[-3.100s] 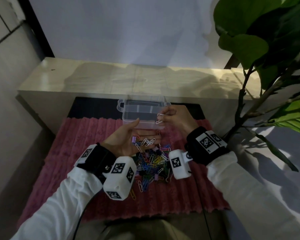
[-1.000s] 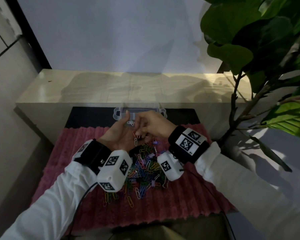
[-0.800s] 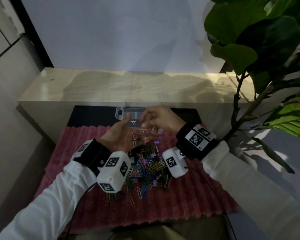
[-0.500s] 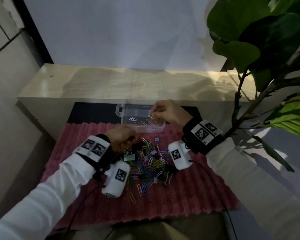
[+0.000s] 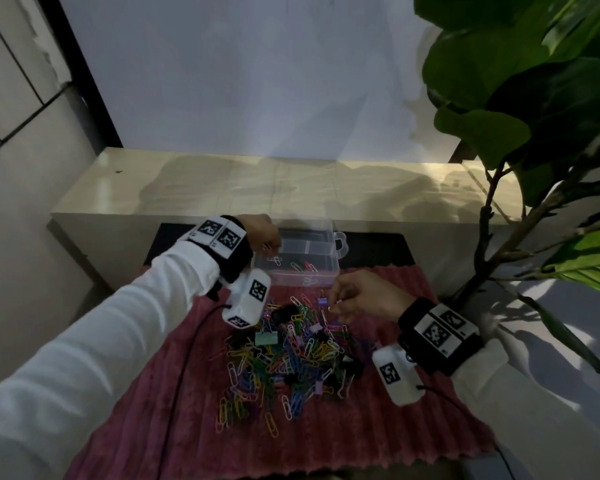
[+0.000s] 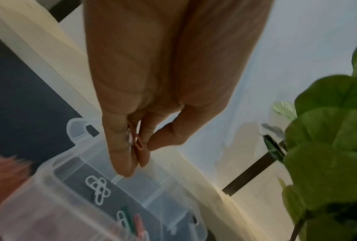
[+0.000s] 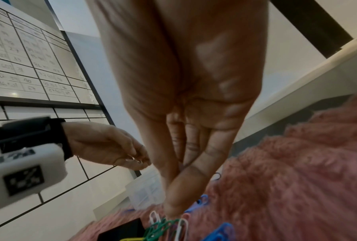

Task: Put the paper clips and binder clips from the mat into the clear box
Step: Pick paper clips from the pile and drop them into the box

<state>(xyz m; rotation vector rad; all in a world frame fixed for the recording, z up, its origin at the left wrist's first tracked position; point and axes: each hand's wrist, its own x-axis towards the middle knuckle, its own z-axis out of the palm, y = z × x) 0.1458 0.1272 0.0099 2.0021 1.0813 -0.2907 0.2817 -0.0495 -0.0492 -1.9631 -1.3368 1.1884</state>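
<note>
Centre of the head view, the heap of paper clips point(image 5: 288, 355) sprawls in many colours across the pink ribbed mat point(image 5: 378, 431), a mint binder clip point(image 5: 266, 338) near its upper left edge and a purple binder clip point(image 5: 322, 301) at the top by the right hand. Just above the heap, on the mat's far edge, stands the clear box point(image 5: 303, 259), lid off, divided into compartments; a white clip cluster point(image 6: 98, 189) lies in one section, green and red clips point(image 5: 303, 266) in the next. The left hand point(image 5: 262, 237) hangs over the box's left end, fingers and thumb curled, pinching a red paper clip point(image 6: 136, 138) above the open compartment. The right hand point(image 5: 364, 299) is down at the heap's upper right, fingertips point(image 7: 171, 210) pressed together among the clips; whether they actually grip one I cannot tell. Beyond the box runs a pale wooden ledge point(image 5: 222, 188) under a plain wall; big green plant leaves point(image 5: 520, 81) fill the upper right, and pale panels with dark joints sit in the upper left.
</note>
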